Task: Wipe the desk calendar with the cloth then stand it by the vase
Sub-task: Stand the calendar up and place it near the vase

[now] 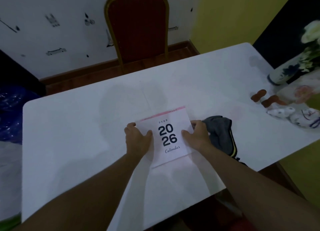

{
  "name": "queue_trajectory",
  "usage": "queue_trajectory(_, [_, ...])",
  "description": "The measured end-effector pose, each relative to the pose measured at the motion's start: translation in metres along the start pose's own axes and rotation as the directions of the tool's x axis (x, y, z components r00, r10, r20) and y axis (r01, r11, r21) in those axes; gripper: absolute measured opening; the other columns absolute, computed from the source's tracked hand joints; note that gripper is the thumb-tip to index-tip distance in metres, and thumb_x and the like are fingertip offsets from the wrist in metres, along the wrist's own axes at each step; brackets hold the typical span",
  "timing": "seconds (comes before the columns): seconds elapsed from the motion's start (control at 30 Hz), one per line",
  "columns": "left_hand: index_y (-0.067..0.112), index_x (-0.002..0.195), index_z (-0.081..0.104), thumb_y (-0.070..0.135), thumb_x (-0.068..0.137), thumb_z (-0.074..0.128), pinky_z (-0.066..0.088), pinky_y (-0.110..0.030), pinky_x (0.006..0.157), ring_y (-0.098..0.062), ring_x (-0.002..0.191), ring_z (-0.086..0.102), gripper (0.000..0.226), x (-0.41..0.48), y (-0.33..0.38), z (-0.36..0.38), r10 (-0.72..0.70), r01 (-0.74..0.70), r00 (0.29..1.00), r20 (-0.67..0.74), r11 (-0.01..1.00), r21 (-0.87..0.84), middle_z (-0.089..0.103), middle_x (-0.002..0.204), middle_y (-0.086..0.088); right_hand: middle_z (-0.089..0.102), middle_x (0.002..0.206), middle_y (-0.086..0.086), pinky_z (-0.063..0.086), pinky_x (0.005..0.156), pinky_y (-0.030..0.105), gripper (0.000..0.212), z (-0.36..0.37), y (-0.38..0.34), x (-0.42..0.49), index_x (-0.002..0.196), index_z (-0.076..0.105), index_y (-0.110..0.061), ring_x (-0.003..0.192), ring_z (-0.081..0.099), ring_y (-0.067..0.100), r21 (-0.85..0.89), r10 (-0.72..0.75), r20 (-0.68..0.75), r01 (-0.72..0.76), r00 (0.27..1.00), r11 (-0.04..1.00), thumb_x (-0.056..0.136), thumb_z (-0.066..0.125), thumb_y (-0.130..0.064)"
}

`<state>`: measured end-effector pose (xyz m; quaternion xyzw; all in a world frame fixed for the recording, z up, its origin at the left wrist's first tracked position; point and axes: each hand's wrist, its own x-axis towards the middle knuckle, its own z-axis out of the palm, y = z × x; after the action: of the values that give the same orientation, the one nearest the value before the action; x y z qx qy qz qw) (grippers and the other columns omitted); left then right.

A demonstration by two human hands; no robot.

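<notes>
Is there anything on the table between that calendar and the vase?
Mostly bare table. The grey cloth lies just right of the calendar, and brown pieces sit before the vase.

One head-worn wide-angle view looks forward and steeply down, close over the white table (69,127).

Matt paper calendar (170,135), soft cloth (220,135)

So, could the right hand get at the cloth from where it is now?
Probably yes. The right hand rests on the calendar's right edge, and the dark cloth lies bunched right beside it on the table, with nothing between them.
</notes>
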<state>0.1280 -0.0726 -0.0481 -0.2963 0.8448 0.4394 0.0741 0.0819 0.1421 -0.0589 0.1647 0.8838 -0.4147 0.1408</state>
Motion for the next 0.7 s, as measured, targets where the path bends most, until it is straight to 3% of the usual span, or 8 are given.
queue_trajectory(0.17, [0.002, 0.134, 0.042, 0.021, 0.091, 0.071, 0.055, -0.045, 0.094, -0.029, 0.112, 0.054, 0.055, 0.001, 0.031, -0.019, 0.177, -0.191, 0.977, -0.118, 0.974, -0.125, 0.044, 0.129, -0.014, 0.057, 0.114, 0.011, 0.056, 0.08, 0.037, 0.041, -0.013, -0.022, -0.01, 0.115, 0.05, -0.01, 0.097, 0.06, 0.023, 0.174, -0.089, -0.102, 0.106, 0.991, 0.979, 0.08, 0.07, -0.018])
queue_trajectory(0.23, [0.006, 0.133, 0.042, 0.023, 0.094, 0.067, 0.058, -0.039, 0.089, -0.024, 0.109, 0.053, 0.049, 0.003, 0.045, -0.027, 0.262, -0.282, 0.952, -0.157, 0.952, -0.12, 0.044, 0.125, -0.01, 0.056, 0.111, 0.01, 0.056, 0.077, 0.036, 0.038, -0.018, -0.03, -0.013, 0.111, 0.048, -0.013, 0.095, 0.06, 0.023, 0.227, -0.121, -0.165, 0.157, 0.979, 0.961, 0.082, 0.071, -0.021])
queue_trajectory(0.37, [0.011, 0.136, 0.043, 0.021, 0.098, 0.062, 0.058, -0.029, 0.082, -0.018, 0.105, 0.054, 0.043, 0.002, 0.055, -0.033, 0.404, -0.427, 0.894, -0.196, 0.899, -0.094, 0.044, 0.121, -0.007, 0.058, 0.111, 0.014, 0.058, 0.082, 0.046, 0.035, -0.02, -0.04, -0.017, 0.109, 0.046, -0.012, 0.096, 0.064, 0.029, 0.337, -0.117, -0.208, 0.183, 0.971, 0.923, 0.087, 0.072, -0.02])
queue_trajectory(0.57, [0.014, 0.123, 0.037, 0.017, 0.096, 0.065, 0.057, -0.024, 0.08, -0.008, 0.093, 0.057, 0.038, 0.003, 0.032, -0.027, 0.301, -0.313, 0.949, -0.09, 0.931, -0.188, 0.047, 0.113, 0.002, 0.059, 0.105, 0.015, 0.056, 0.077, 0.042, 0.038, -0.02, -0.037, -0.015, 0.105, 0.044, -0.014, 0.092, 0.061, 0.03, 0.292, -0.113, -0.165, 0.158, 0.98, 0.943, 0.085, 0.073, -0.028])
queue_trajectory(0.7, [0.014, 0.111, 0.035, 0.026, 0.091, 0.073, 0.055, -0.026, 0.072, -0.02, 0.097, 0.061, 0.045, 0.007, 0.019, -0.021, 0.194, -0.189, 0.981, 0.016, 0.967, -0.174, 0.053, 0.109, -0.002, 0.062, 0.099, 0.0, 0.051, 0.067, 0.027, 0.039, -0.023, -0.029, -0.014, 0.102, 0.044, -0.019, 0.089, 0.063, 0.017, 0.275, -0.095, -0.019, 0.096, 0.995, 0.957, 0.085, 0.073, -0.039])
